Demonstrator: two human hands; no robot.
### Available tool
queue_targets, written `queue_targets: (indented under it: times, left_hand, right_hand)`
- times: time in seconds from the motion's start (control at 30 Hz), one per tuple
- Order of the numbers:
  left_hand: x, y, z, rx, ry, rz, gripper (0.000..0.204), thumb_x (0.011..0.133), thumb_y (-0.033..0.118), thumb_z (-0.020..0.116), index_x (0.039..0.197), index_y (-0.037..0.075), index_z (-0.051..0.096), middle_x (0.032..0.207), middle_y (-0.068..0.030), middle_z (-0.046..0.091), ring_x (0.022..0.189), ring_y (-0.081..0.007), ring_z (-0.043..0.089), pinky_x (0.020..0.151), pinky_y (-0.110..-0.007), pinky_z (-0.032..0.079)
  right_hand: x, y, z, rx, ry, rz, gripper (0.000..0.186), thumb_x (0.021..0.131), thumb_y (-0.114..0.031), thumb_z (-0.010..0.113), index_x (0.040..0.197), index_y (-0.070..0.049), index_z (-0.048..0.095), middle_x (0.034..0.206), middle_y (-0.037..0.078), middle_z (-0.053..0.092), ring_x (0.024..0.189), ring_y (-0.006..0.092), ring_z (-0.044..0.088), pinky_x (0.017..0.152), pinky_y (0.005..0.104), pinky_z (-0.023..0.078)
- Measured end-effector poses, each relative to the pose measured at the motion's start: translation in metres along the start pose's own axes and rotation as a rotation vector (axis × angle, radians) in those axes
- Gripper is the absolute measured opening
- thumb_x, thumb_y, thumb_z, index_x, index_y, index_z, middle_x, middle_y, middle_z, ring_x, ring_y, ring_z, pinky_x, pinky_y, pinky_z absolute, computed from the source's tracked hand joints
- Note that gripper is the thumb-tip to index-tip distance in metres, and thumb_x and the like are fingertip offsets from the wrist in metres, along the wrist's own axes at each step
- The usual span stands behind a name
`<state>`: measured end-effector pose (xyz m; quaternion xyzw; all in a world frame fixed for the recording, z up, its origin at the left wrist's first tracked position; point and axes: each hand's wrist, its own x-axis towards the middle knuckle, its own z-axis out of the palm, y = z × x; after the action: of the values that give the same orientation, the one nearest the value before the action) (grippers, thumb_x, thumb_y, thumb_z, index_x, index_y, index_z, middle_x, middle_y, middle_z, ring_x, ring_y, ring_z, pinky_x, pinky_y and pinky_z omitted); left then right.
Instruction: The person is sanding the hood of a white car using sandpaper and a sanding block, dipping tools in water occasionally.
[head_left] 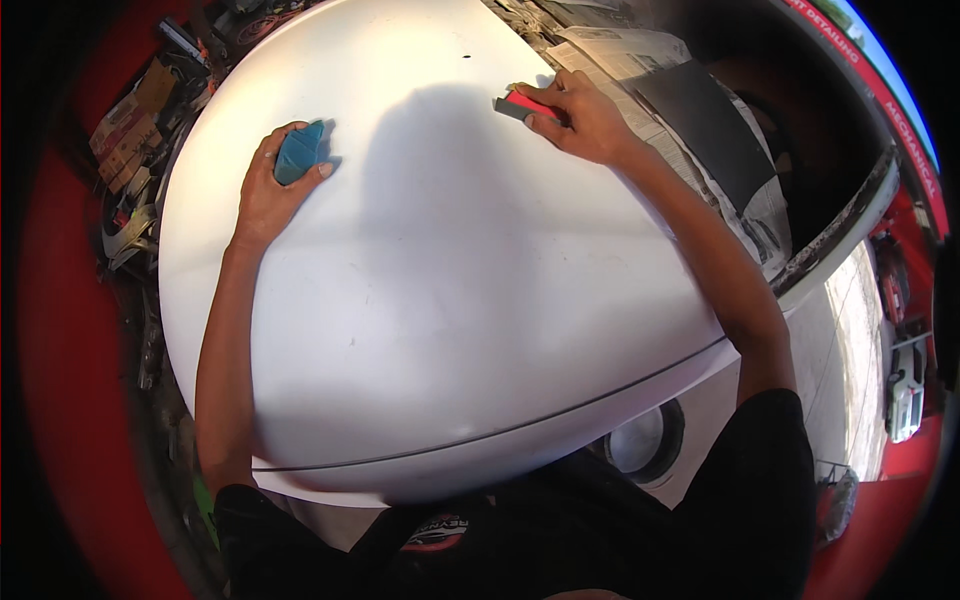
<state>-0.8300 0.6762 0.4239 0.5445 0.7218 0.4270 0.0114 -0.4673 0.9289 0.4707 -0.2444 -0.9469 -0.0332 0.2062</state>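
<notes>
A broad white car panel (430, 250) curves across the middle of the view, smooth with a few small specks. On its left part rests my left hand (267, 190), its fingers closed around a teal block (301, 152) with angled faces. Farther right, near the panel's edge, my right hand (590, 118) grips a red sanding block (530, 100). A dark grey sheet wraps the block's near side, and its underside is hidden. My thumb lies along the near side of the block, with the fingers over its far side.
Newspaper sheets (625, 50) and a dark sheet (700, 120) lie beside the panel on the right, next to a dark opening. Cardboard boxes (125, 140) and clutter stand at the left. A round tub (640, 440) sits below the panel's near edge. A white car (906, 390) stands far right.
</notes>
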Motion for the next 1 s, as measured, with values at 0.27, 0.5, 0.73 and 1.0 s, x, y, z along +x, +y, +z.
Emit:
queue_targets:
  times: [0.27,0.5,0.73,1.0]
  left_hand:
    - [-0.023,0.021,-0.015,0.068,-0.057,-0.053,0.062,0.082,0.021,0.083,0.139,0.012,0.058,0.137,-0.0102,0.060,0.130,-0.0266,0.057,0.112,-0.042,0.046]
    - [-0.017,0.022,-0.019,0.094,-0.009,0.073,0.068,0.074,0.022,0.090,0.135,0.013,0.062,0.131,-0.0090,0.064,0.125,-0.0285,0.062,0.106,-0.046,0.052]
    - [-0.024,0.015,-0.012,0.125,-0.042,0.029,0.069,0.074,0.022,0.091,0.135,0.013,0.062,0.132,-0.0085,0.063,0.126,-0.0273,0.060,0.109,-0.044,0.050]
    - [-0.022,0.013,-0.022,0.142,-0.012,-0.018,0.067,0.080,0.031,0.088,0.139,0.018,0.059,0.135,-0.0069,0.061,0.129,-0.0266,0.059,0.111,-0.044,0.050]
  right_hand:
    - [-0.077,-0.016,-0.038,0.172,-0.017,-0.184,0.049,0.088,-0.027,0.078,0.136,-0.024,0.071,0.093,0.005,0.055,0.085,0.0200,0.057,0.075,0.0332,0.051]
    - [0.181,0.067,0.024,0.046,0.043,0.122,0.056,0.096,-0.061,0.054,0.112,-0.013,0.080,0.113,0.020,0.075,0.107,0.0392,0.070,0.094,0.0465,0.055]
    - [0.255,0.087,0.106,-0.343,0.095,0.250,0.046,0.096,-0.048,0.061,0.126,-0.016,0.074,0.113,0.018,0.070,0.110,0.0351,0.066,0.092,0.0434,0.053]
    - [0.087,-0.028,0.046,-0.078,0.103,-0.105,0.048,0.098,-0.048,0.062,0.137,-0.020,0.069,0.102,0.013,0.058,0.100,0.0299,0.057,0.084,0.0431,0.050]
